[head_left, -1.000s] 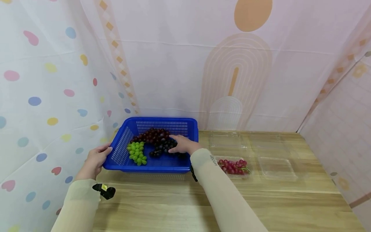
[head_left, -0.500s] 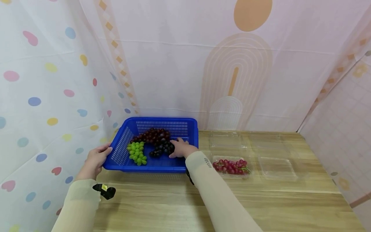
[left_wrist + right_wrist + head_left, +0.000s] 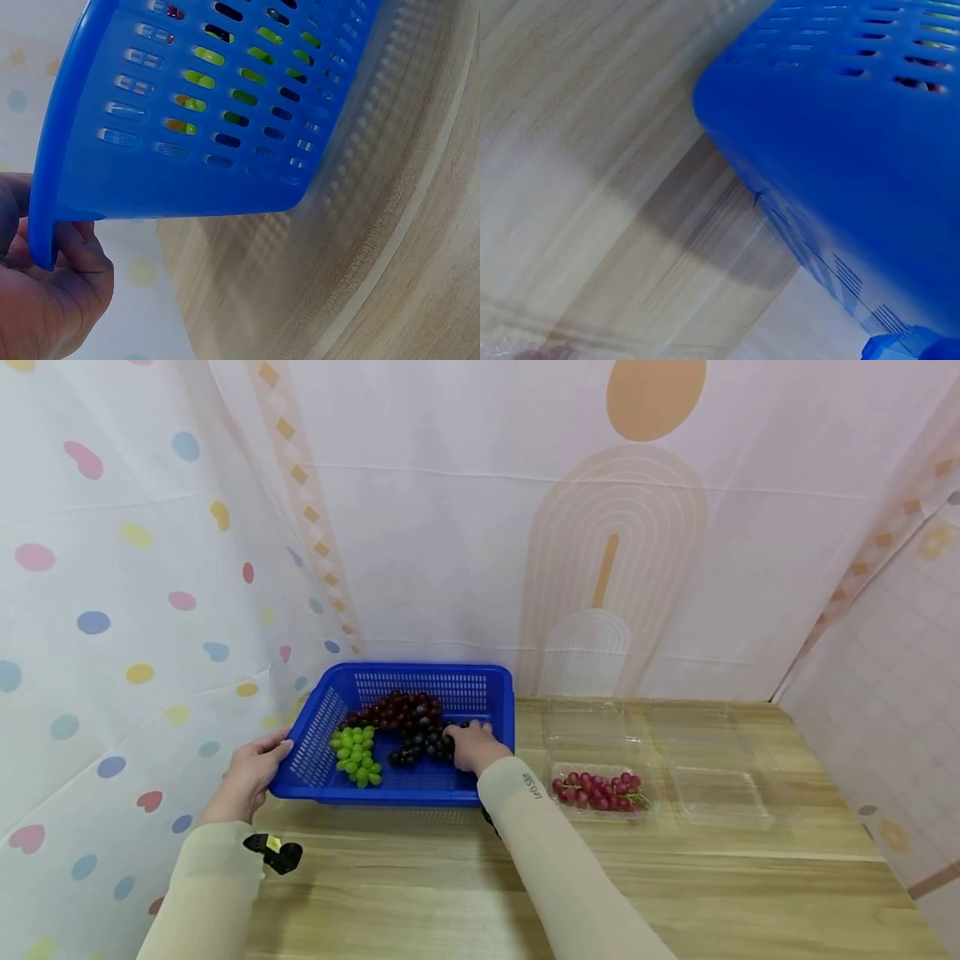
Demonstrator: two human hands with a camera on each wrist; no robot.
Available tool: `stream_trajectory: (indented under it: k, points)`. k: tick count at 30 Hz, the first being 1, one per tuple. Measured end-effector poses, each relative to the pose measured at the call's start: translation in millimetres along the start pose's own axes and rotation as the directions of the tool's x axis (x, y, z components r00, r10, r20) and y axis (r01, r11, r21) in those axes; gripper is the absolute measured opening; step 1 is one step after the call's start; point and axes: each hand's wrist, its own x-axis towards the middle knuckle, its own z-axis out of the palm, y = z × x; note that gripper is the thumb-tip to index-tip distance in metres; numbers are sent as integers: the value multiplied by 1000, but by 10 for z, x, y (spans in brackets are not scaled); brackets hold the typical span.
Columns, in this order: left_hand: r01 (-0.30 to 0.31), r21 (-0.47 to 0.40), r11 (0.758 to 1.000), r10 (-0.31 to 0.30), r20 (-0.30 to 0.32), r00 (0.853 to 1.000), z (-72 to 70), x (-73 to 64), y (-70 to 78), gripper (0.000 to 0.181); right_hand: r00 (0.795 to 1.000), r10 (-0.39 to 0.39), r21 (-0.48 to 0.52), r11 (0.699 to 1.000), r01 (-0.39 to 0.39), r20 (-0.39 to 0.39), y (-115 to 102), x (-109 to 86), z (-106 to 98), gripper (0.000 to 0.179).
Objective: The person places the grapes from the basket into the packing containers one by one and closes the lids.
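A blue plastic basket holds three bunches of grapes. My left hand grips its left rim, with the thumb on top and curled fingers beneath, as the left wrist view shows. Inside, my right hand has its fingers bent down over the right end of a bunch of black grapes, and the fingertips are partly hidden. Behind that bunch lie dark red grapes. Green grapes sit at the basket's left. The right wrist view has the basket's outer wall but not the right hand's fingers.
Right of the basket, an opened clear plastic box contains a bunch of pink-red grapes. Another opened clear box stands farther right, its lid laid back. The wooden table meets curtains at the back and sides.
My right hand has shifted right along the black grapes, and its spread fingers have drawn in over their right end. The left hand keeps its place on the basket rim.
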Motion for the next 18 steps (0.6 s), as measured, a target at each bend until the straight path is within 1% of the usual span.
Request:
stream_trajectory:
  k: [4,11,18]
  points:
    - [-3,1,1000,3,-5,1000,5,3,7,53,1000,-13,7,1000,13,-17,7,-11,8,52]
    - [-2,7,1000,2,-3,1000,24,-8,12,53,998,-26,16,1000,27,-49,41,18,43,55]
    - [-4,15,1000,4,-4,1000,30,-15,9,53,999,-33,51,998,35,-43,65,75,76,51]
